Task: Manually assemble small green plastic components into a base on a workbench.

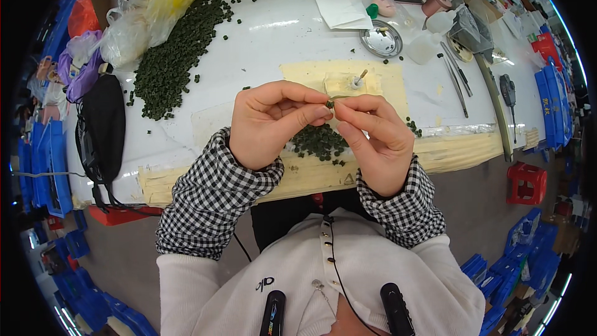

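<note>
One green piece (330,104) between left-hand grip (264,126) and right-hand grip (380,140)

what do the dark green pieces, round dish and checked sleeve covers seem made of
Dark green pieces: matte, perhaps plastic or rubber, going by their dull, uniform look.
Round dish: likely polished metal, given its shiny, reflective rim.
Checked sleeve covers: matte fabric, judging by soft folds and creases.

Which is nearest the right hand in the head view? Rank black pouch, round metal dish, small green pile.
1. Small green pile: just left of the right hand.
2. Round metal dish: beyond that hand.
3. Black pouch: far left.
</note>
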`<state>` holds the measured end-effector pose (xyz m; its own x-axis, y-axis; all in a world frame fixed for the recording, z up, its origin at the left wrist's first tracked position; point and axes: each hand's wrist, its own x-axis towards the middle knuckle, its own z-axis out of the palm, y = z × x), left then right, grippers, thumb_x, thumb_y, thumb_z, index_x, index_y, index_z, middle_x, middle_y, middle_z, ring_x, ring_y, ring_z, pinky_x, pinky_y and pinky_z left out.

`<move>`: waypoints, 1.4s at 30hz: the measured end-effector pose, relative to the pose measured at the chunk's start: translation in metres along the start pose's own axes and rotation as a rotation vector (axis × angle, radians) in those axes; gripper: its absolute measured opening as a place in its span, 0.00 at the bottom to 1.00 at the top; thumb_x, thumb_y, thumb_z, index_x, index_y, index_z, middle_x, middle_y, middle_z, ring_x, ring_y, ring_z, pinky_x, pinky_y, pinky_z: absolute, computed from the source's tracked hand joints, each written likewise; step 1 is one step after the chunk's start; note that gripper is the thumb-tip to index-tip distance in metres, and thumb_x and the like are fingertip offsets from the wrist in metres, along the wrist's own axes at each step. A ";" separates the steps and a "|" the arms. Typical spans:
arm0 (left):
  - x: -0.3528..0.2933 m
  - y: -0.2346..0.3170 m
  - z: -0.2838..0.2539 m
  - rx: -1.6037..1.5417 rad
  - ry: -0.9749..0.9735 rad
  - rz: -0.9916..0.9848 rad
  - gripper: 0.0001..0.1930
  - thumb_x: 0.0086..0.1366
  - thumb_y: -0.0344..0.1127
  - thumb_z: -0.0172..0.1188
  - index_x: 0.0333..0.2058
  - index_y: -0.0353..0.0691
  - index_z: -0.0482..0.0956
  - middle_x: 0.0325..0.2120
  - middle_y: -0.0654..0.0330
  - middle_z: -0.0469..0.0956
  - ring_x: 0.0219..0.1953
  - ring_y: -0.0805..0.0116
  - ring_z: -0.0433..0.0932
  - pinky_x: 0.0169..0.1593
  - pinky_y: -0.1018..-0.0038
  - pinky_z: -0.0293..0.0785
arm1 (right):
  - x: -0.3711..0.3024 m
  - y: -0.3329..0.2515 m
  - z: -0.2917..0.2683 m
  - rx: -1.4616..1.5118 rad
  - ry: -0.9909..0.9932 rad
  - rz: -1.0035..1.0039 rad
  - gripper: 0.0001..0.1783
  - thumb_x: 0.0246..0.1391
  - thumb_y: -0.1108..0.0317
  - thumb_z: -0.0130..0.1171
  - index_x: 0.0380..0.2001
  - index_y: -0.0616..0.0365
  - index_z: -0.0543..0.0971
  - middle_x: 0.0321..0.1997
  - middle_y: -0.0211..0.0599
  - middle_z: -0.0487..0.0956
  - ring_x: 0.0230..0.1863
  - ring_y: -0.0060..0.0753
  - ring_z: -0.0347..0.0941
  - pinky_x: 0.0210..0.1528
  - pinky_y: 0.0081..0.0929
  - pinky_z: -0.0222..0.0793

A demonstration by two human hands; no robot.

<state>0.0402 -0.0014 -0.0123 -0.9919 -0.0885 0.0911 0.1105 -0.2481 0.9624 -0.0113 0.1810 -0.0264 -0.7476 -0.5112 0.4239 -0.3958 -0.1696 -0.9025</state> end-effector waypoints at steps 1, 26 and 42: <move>0.000 0.000 0.000 0.005 0.000 -0.001 0.08 0.59 0.18 0.60 0.39 0.25 0.78 0.34 0.50 0.81 0.38 0.68 0.82 0.45 0.77 0.80 | 0.000 0.000 0.000 -0.005 0.004 0.001 0.15 0.52 0.83 0.59 0.44 0.64 0.80 0.45 0.41 0.76 0.45 0.29 0.76 0.47 0.20 0.73; -0.002 -0.003 0.001 0.072 -0.039 0.065 0.08 0.59 0.16 0.59 0.37 0.27 0.78 0.34 0.52 0.79 0.36 0.68 0.80 0.42 0.77 0.79 | 0.009 0.000 -0.001 -0.125 0.067 0.007 0.07 0.49 0.80 0.63 0.33 0.64 0.80 0.34 0.38 0.78 0.36 0.31 0.74 0.40 0.24 0.70; -0.001 -0.003 0.001 0.062 -0.026 0.013 0.07 0.59 0.16 0.59 0.36 0.27 0.78 0.32 0.53 0.80 0.34 0.68 0.80 0.41 0.76 0.79 | 0.009 0.001 0.000 -0.258 0.079 -0.129 0.10 0.47 0.82 0.63 0.34 0.63 0.80 0.34 0.39 0.78 0.35 0.31 0.76 0.38 0.23 0.73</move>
<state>0.0412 0.0008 -0.0148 -0.9918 -0.0658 0.1097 0.1202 -0.1870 0.9750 -0.0185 0.1761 -0.0233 -0.7172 -0.4306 0.5479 -0.6054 -0.0044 -0.7959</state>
